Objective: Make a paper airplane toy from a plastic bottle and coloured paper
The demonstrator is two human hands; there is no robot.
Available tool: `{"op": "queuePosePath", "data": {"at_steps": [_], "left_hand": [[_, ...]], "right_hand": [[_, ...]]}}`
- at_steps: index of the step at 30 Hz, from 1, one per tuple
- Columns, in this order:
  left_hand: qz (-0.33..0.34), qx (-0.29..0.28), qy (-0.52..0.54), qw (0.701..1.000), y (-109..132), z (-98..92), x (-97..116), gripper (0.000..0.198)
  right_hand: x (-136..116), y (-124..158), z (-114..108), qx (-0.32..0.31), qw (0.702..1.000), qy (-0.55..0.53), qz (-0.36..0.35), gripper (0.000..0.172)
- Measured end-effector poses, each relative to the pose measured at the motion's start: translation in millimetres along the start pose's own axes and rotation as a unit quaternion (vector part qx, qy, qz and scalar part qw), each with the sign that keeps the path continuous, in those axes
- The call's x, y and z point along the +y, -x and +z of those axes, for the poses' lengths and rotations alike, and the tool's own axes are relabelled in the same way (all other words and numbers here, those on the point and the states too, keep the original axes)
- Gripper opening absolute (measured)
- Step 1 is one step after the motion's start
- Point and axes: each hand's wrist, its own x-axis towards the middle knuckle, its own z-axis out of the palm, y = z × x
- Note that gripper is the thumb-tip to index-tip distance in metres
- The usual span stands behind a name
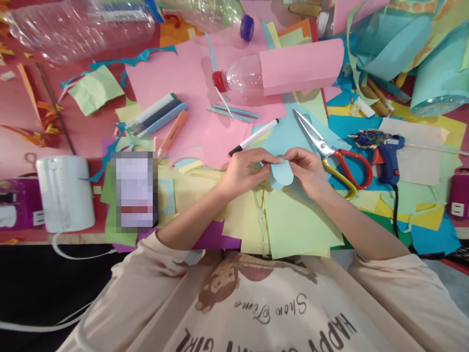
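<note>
Between my two hands is a small light-blue paper cutout (282, 174) with rounded ends, which looks folded or doubled. My left hand (246, 168) pinches its upper left edge. On the other side, the fingers of my right hand (306, 170) are closed on its upper right edge. Just beyond my left hand lies a white marker (254, 137) with black ends. Scissors (324, 149) with red and yellow handles rest beside my right hand, blades slightly apart. Under my wrists are sheets of pale green paper (302, 222).
A blue glue gun (389, 155) with a cord lies at the right. A pink-wrapped bottle (244, 78) lies beyond my hands. Several markers (157, 115), a phone (134, 190) and a white power bank-like box (66, 193) are at the left. Clear bottles (80, 29) line the back.
</note>
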Motion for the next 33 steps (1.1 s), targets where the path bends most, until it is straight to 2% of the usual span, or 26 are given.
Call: {"op": "queuePosePath", "data": {"at_steps": [5,9,12,15,17,23,28,33], "left_hand": [[-0.073,-0.015,-0.044,0.996,-2.3,-5.1,16.0,0.025],[-0.088,-0.035,-0.054,0.994,-1.2,-10.7,15.1,0.023],[-0.048,-0.028,-0.050,0.997,2.9,-10.0,4.9,0.020],[0.034,0.011,-0.060,0.998,7.1,-4.9,-4.9,0.023],[0.062,0.032,-0.070,0.995,8.8,-1.5,-8.8,0.026],[0.055,0.049,-0.092,0.993,10.7,1.0,-13.4,0.022],[0.082,0.054,-0.106,0.989,11.5,1.3,-14.4,0.024],[0.044,0.065,-0.119,0.990,12.0,2.8,-9.4,0.022]], "right_hand": [[1.3,-1.3,-0.5,0.011,1.000,-0.017,0.012,0.028],[-1.2,-0.7,0.9,0.008,1.000,-0.005,0.025,0.030],[-4.1,-0.2,2.5,0.005,1.000,0.010,0.023,0.033],[-5.9,-0.2,4.3,0.009,0.999,0.032,0.012,0.035],[-5.5,-0.3,4.6,0.011,0.999,0.041,0.004,0.035],[0.9,1.6,-0.5,0.000,0.997,0.070,-0.014,0.029],[-1.4,3.1,2.1,0.004,0.997,0.080,-0.020,0.025],[-3.7,1.5,6.7,0.003,0.998,0.061,0.007,0.029]]}}
